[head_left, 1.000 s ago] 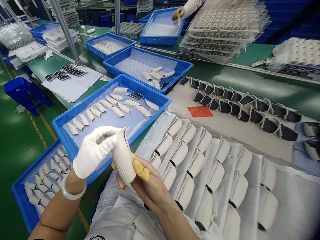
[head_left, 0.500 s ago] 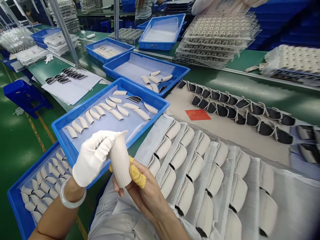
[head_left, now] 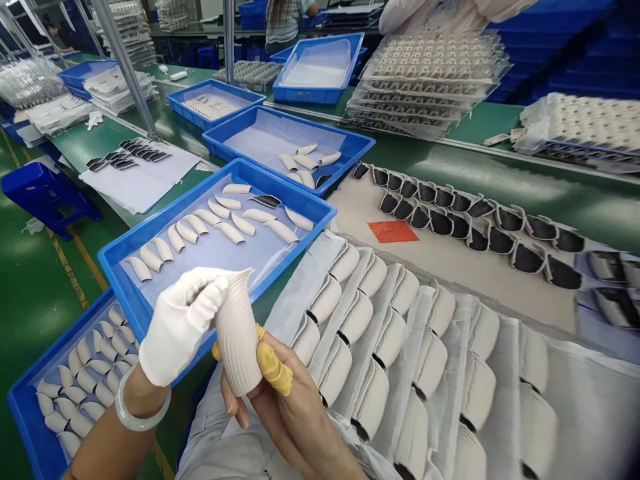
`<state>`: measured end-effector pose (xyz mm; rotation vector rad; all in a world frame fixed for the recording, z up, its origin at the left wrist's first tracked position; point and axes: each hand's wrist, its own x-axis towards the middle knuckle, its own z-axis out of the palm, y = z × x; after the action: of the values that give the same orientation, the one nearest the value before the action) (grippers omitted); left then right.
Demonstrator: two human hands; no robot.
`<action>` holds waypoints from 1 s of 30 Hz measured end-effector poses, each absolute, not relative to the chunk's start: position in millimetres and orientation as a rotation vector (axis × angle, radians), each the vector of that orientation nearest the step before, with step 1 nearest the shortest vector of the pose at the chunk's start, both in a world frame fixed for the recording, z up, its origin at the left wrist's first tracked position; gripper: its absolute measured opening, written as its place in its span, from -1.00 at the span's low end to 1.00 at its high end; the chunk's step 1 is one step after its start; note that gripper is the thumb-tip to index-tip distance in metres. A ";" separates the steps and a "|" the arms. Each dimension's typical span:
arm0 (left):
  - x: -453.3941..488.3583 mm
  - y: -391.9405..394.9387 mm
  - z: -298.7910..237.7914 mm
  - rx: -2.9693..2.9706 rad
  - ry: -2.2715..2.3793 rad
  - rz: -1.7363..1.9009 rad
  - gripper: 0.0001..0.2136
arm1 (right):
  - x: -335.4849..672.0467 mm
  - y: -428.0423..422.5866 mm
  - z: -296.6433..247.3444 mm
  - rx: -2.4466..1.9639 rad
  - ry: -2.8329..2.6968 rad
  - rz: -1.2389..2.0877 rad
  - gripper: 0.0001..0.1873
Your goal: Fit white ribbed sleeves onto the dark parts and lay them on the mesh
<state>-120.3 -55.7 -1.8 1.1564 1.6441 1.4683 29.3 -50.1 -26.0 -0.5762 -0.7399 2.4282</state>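
Observation:
A curved white ribbed shell (head_left: 239,347) stands nearly upright between my hands, its narrow tip pointing up. My left hand (head_left: 183,327), in a white glove with a pale bangle at the wrist, pinches the shell's upper part. My right hand (head_left: 273,400) cradles the shell from below, with yellow finger cots on two fingers. Just behind my hands lies a blue tray (head_left: 170,208) of similar white pieces on a mesh sheet. The shell hides part of my right fingers.
Overlapping rows of white ribbed shells (head_left: 390,333) lie on mesh sheets to the right. Beyond are dark-lined pieces (head_left: 450,220) and a red label (head_left: 393,231). More blue trays (head_left: 60,343) sit left and ahead. Stacked clear trays (head_left: 425,80) and a co-worker's sleeve (head_left: 430,13) are at the back.
The shell has turned more upright in my hands, and the whole view has drifted slightly. The co-worker's hand over the far tray has moved out of view, leaving only a sleeve.

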 end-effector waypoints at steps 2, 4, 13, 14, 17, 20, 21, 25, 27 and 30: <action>-120.5 -54.0 -4.4 1.129 1.649 1.464 -0.73 | 27.8 -49.7 -23.8 -0.599 -0.732 2.410 -0.51; -119.2 -53.0 -3.7 1.131 1.658 1.423 -0.73 | 26.0 -48.6 -21.7 -0.631 -0.717 2.385 -0.50; -119.8 -62.2 3.8 1.379 1.725 0.926 0.03 | 22.1 -43.7 -21.6 -0.766 -0.707 2.218 -0.56; -120.6 -61.1 3.2 1.358 1.705 0.972 -0.08 | 22.7 -43.8 -22.1 -0.750 -0.710 2.222 -0.55; -121.2 -54.8 1.1 1.219 1.636 1.247 -0.59 | 24.2 -43.4 -24.9 -0.606 -0.669 2.333 -0.60; -120.4 -49.2 -0.1 1.123 1.659 1.396 -0.76 | 23.9 -42.7 -29.8 -0.400 -0.547 2.483 -0.58; -120.3 -48.3 -0.1 1.117 1.668 1.397 -0.75 | 23.4 -42.6 -31.5 -0.349 -0.497 2.511 -0.58; -121.5 -49.8 3.4 1.167 1.606 1.358 -0.71 | 22.1 -42.2 -37.7 -0.216 -0.354 2.561 -0.64; -121.9 -51.7 7.4 1.227 1.613 1.278 -0.71 | 22.2 -41.5 -40.2 -0.167 -0.308 2.590 -0.64; -120.6 -52.9 12.9 1.330 1.707 1.051 -0.39 | 22.2 -40.2 -42.6 -0.128 -0.204 2.631 -0.73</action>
<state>-120.6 -52.9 12.9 1.3304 1.7074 1.0514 22.2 -40.2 -42.6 -0.1279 -0.2039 2.6306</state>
